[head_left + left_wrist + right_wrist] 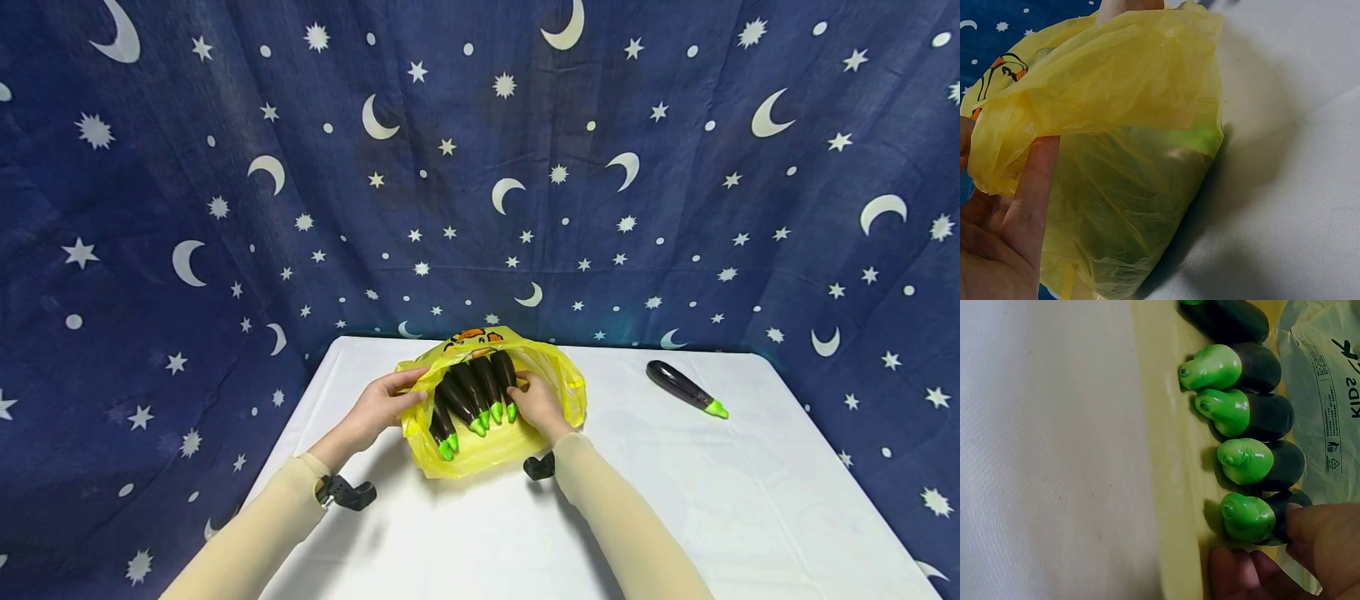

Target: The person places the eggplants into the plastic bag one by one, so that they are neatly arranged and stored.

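Head view: yellow plastic bag (491,433) lies open on the white desk (675,517), holding a row of toy eggplants (472,392). Left hand (378,407) pinches the bag's left rim; right hand (536,404) grips the rightmost eggplant. One spare eggplant (686,389) lies well apart to the right.

Left wrist view: thin, crinkly film bunched over one straight finger (1035,187); likely light, limp and easily torn, best taken at the rim.

Right wrist view: green stem caps (1235,412) side by side, fingertips (1310,525) on the last dark body; glossy, probably slippery, best held mid-body.
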A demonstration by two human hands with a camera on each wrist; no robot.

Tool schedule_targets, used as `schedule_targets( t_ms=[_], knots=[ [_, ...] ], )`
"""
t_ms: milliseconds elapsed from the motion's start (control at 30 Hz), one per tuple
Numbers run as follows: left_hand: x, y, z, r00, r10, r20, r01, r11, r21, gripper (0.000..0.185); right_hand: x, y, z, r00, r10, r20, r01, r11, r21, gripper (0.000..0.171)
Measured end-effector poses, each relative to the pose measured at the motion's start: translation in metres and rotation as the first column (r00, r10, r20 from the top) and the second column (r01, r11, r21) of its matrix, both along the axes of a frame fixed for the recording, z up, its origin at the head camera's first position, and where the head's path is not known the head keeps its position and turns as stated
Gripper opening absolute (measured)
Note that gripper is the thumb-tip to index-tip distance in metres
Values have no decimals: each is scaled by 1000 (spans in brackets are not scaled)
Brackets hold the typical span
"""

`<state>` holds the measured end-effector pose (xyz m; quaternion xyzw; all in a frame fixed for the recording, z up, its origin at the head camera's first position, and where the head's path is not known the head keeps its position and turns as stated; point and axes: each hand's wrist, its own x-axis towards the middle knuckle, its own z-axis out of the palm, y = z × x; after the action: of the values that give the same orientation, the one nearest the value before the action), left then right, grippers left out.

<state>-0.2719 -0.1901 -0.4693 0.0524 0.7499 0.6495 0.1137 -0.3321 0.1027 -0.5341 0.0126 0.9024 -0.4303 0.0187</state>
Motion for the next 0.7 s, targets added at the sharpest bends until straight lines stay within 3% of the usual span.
schedule_targets(
  t_ms=[400, 700],
  knots=[
    [-1, 1, 0, 1000, 4, 2, -4, 1000, -6, 52, 8, 13, 7, 998, 58, 13, -58, 998, -18, 58],
    [2, 0, 0, 1000, 2, -8, -2, 1000, -4, 54, 25, 21, 20, 988, 143, -65, -140, 989, 48, 53]
  ],
)
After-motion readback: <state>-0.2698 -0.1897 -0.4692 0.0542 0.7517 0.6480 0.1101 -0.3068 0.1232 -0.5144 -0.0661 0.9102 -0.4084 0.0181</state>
